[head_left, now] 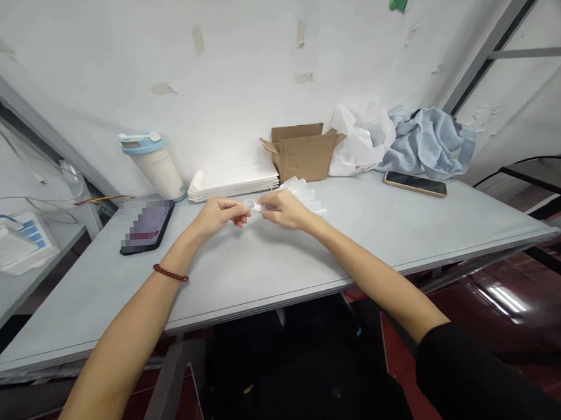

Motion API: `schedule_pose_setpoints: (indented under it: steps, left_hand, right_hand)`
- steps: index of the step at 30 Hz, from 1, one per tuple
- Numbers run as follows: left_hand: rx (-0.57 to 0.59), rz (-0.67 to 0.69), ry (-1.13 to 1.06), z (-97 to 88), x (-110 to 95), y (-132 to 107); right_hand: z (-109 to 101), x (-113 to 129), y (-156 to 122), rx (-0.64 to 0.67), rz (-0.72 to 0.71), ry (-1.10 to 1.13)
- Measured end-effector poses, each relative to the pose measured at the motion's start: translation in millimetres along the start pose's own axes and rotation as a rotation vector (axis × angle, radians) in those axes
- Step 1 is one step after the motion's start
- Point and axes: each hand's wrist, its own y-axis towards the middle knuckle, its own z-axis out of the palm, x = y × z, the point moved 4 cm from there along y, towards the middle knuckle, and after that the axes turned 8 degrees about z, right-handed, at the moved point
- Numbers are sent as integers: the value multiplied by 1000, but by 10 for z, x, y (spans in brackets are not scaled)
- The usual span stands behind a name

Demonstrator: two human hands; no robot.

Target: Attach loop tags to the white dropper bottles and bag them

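Left hand (219,214) and right hand (283,210) meet fingertip to fingertip just above the middle of the grey table (274,267); each has its fingers drawn together, pinching one end of a small clear piece (254,206) held between them; what that piece is cannot be told, as it is tiny and partly hidden by the fingers. A red bead bracelet (171,273) circles the left wrist; a black sleeve (462,369) covers the right upper arm.

Taking the joined hands as the centre of the dial: at 9 o'clock lies a dark flat device (147,226), its face blurred; at 10 o'clock stands a white tumbler (158,166) with a pale blue lid, upright, near the wall; at 12 o'clock rests a low stack of white sheets (234,181); just behind the right hand, at 1 o'clock, sits a loose heap of clear plastic pieces (305,191); further out at 1 o'clock is an open cardboard box (303,152); beside it a white plastic bag (359,140) touches a crumpled blue cloth (427,139); at 3 o'clock a phone (415,184) lies flat, well apart from the hands.
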Motion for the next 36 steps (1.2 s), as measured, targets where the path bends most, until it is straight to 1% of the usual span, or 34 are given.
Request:
schedule_pose_setpoints:
  steps: [5,9,15,19,23,27,29,30,33,34,36]
  left_hand:
    - [-5,16,-21,-31,17,1]
    - [-9,0,-14,-40,39,6]
    - [-17,-7,-17,-37,62,12]
    - [-8,24,74,-45,49,1]
    - [-23,25,135,-40,30,-10]
    - [69,25,180,34,1,-19]
    - [84,9,247,23,5,-21]
    - [64,5,288,-7,11,-18]
    - [-63,20,438,-160,43,-1]
    - [-91,28,498,-204,57,6]
    - [-96,46,610,-248,89,22]
  right_hand:
    - [-24,22,6,-8,-1,20]
    - [-19,31,4,-5,3,22]
    - [-16,30,0,-1,16,-19]
    - [-15,-17,-11,-18,22,-93]
    - [-1,-65,-22,-9,37,-181]
    - [88,-80,-25,44,26,-240]
    - [149,-108,-23,67,53,-265]
    - [172,-129,-21,60,80,-276]
    - [207,-188,-16,10,142,-311]
    - [221,-196,-16,17,140,-328]
    - [257,-193,-19,66,116,-377]
